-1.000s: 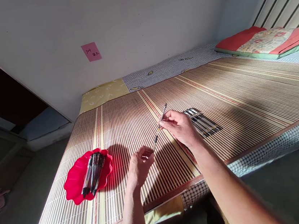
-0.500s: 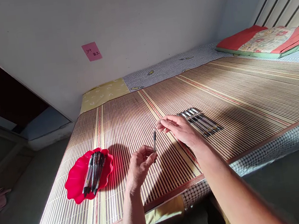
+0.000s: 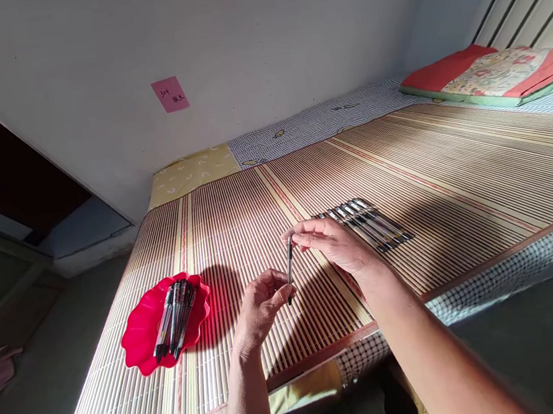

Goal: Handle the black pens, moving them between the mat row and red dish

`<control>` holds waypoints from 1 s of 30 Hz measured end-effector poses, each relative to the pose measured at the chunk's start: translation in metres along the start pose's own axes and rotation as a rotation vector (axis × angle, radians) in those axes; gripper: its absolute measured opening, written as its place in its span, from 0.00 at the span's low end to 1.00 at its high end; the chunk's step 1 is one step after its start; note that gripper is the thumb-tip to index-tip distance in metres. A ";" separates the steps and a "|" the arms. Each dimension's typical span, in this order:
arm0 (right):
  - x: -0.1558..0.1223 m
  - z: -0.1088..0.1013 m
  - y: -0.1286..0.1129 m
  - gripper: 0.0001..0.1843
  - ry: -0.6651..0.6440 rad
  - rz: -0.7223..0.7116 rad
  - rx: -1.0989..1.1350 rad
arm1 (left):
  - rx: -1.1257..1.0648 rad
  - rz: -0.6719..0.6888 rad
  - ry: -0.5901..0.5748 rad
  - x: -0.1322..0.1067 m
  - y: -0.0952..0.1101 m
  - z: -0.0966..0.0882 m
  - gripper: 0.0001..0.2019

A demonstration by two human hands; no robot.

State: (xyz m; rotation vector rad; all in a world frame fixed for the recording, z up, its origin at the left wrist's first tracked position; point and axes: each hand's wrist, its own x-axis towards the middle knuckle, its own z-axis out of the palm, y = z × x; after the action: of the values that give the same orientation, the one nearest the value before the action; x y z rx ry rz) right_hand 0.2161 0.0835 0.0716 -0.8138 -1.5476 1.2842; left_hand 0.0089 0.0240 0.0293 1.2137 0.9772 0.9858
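My left hand (image 3: 263, 303) pinches a slim pen (image 3: 290, 267) near its lower end and holds it nearly upright above the mat. The pen has a dark end at the bottom and a pale, shiny part higher up. At its top, the thumb and fingers of my right hand (image 3: 334, 243) close on the tip. Partly behind the right hand, several pens (image 3: 372, 225) lie side by side in a row on the mat. To the left, a red wavy-edged dish (image 3: 138, 331) holds a loose bunch of pens (image 3: 175, 317).
A striped bamboo mat (image 3: 228, 220) covers the bed, its front edge close to my forearms. Folded red and floral bedding (image 3: 492, 76) lies at the far right. A pink note (image 3: 170, 94) is stuck to the wall behind.
My right hand's fingertips have shifted slightly left and down, from beside the pen's top onto it. The pen has moved a little rightward in my left hand, which stays nearly in place.
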 end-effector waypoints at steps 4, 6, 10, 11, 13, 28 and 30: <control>0.000 0.001 0.001 0.09 0.015 0.013 -0.006 | -0.002 -0.026 -0.006 0.000 0.000 0.001 0.18; 0.001 0.001 0.003 0.11 0.004 0.020 -0.006 | -0.010 -0.034 -0.006 0.000 -0.001 0.001 0.18; 0.003 -0.001 0.009 0.17 0.014 0.022 -0.011 | -0.017 -0.036 -0.016 0.000 -0.002 0.000 0.18; 0.004 -0.001 0.009 0.18 0.023 0.024 -0.016 | -0.019 -0.035 -0.021 0.000 -0.002 0.000 0.18; 0.003 -0.002 0.008 0.18 0.029 0.032 -0.035 | -0.024 -0.033 -0.029 -0.001 -0.002 0.001 0.18; 0.002 -0.001 0.006 0.19 0.055 0.047 -0.015 | -0.043 -0.026 -0.023 0.000 -0.003 0.001 0.16; 0.001 -0.002 0.004 0.17 0.018 0.028 -0.005 | -0.038 -0.026 -0.018 -0.001 -0.002 0.001 0.16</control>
State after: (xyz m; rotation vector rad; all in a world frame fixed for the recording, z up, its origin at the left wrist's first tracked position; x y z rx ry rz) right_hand 0.2171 0.0856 0.0684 -0.8501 -1.5306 1.2907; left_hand 0.0096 0.0228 0.0276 1.1735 0.9536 0.9669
